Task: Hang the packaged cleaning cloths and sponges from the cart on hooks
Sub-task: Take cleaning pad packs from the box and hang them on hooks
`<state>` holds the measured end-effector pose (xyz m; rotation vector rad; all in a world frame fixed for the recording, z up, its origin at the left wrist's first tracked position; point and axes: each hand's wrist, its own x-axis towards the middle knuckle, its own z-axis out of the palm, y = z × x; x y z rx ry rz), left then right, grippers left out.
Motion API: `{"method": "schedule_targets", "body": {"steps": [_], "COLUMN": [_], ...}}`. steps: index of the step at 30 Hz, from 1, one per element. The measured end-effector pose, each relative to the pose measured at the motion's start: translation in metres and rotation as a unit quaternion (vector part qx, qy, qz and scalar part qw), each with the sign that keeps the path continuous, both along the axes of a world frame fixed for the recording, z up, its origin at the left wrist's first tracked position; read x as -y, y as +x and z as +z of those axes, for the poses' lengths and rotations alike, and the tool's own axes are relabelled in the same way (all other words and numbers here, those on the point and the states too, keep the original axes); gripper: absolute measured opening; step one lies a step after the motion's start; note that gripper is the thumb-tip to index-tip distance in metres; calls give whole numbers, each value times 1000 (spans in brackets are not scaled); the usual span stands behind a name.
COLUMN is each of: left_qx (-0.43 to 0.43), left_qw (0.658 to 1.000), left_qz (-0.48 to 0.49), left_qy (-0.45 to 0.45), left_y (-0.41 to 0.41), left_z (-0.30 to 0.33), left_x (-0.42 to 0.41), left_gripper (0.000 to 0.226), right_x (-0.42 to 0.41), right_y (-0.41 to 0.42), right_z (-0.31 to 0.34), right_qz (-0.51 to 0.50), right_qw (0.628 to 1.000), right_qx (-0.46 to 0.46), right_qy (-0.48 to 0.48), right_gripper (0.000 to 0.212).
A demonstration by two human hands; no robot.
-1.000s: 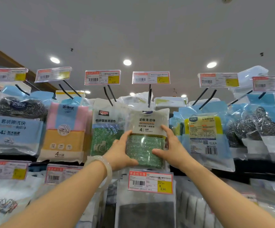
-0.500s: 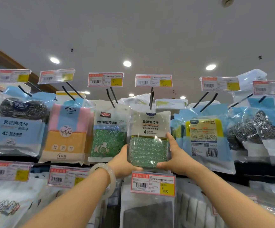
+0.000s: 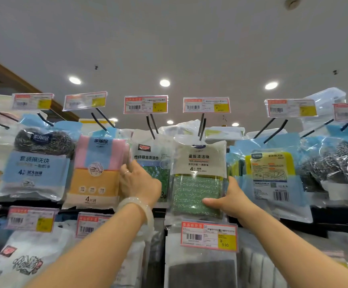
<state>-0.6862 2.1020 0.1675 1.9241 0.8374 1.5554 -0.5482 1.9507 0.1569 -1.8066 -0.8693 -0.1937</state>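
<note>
sponge pack [image 3: 199, 179] hangs upright on hook [image 3: 201, 126] | right hand [image 3: 228, 199] grips its lower right edge, nearer | left hand [image 3: 138, 181] grips neighbouring cloth pack [image 3: 151, 161] to the left

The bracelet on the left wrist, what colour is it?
Pale, milky white bracelet, seen in the head view.

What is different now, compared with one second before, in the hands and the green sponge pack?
The left hand let go of the green sponge pack and moved left to the neighbouring green cloth pack, gripping its left edge. The right hand still holds the sponge pack's lower right side, thumb across the front. That pack still hangs on its hook, and the other packs hang as before.
</note>
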Motion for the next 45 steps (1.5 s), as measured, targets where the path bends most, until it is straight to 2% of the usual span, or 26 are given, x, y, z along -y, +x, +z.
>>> {"method": "schedule_targets", "body": {"steps": [2, 5, 7, 9, 11, 13, 17, 20, 23, 29, 31, 33, 35, 37, 41, 43, 45], "left_qx": [-60, -98, -130, -150, -168, -171, -81, -70, -63, -34, -18, 31, 84, 106, 73, 40, 19], "left_qw": [997, 983, 978, 980, 979, 976, 966, 933, 909, 924, 944, 966, 977, 983, 991, 992, 992], "left_qz": [14, -85, -112, -100, -103, -125, -221, -315, -359, -329, -289, -229, -170, -120, -12, 28, 9], "left_qy": [-49, -130, -122, -78, -55, -55, -102, -158, -201, -192, -158, -115, -93, -89, -111, -116, -121], "left_y": [-2, -8, -10, -11, -11, -15, -33, -51, -57, -46, -41, -45, -53, -63, -85, -92, -98], "left_z": [12, 22, 23, 22, 21, 21, 23, 23, 22, 17, 14, 12, 10, 6, 1, -1, 0], "left_x": [-19, -40, -48, -55, -60, -63, -66, -66, -64, -65, -70, -74, -79, -87, -106, -114, -121], "left_gripper": [64, 64, 52, 60, 65, 63, 42, 42, 38, 46, 53, 45, 26, 20, 29, 38, 48], "right_x": [-1, 4, 8, 13, 17, 21, 27, 28, 26, 22, 22, 22, 22, 20, 10, 6, 3], "right_y": [2, 2, 1, 1, 0, -1, -3, -4, -4, -2, -5, -10, -17, -25, -44, -50, -51], "right_z": [0, 4, 7, 9, 9, 9, 10, 8, 6, 1, -2, -2, 0, 3, 8, 12, 15], "right_qz": [-6, 14, 20, 21, 32, 44, 65, 88, 112, 83, 24, -47, -100, -120, -123, -153, -184], "right_qw": [1000, 999, 997, 997, 996, 995, 992, 988, 983, 988, 996, 996, 986, 979, 969, 959, 952], "right_qx": [-11, -48, -70, -79, -81, -85, -108, -125, -142, -131, -63, 37, 123, 166, 211, 238, 243], "right_qy": [-3, 0, -3, -9, -14, -21, -16, -7, 2, -9, -53, -70, -40, 10, 28, 20, 14], "right_gripper": [85, 79, 73, 61, 60, 62, 62, 68, 58, 70, 81, 91, 91, 81, 69, 72, 81]}}
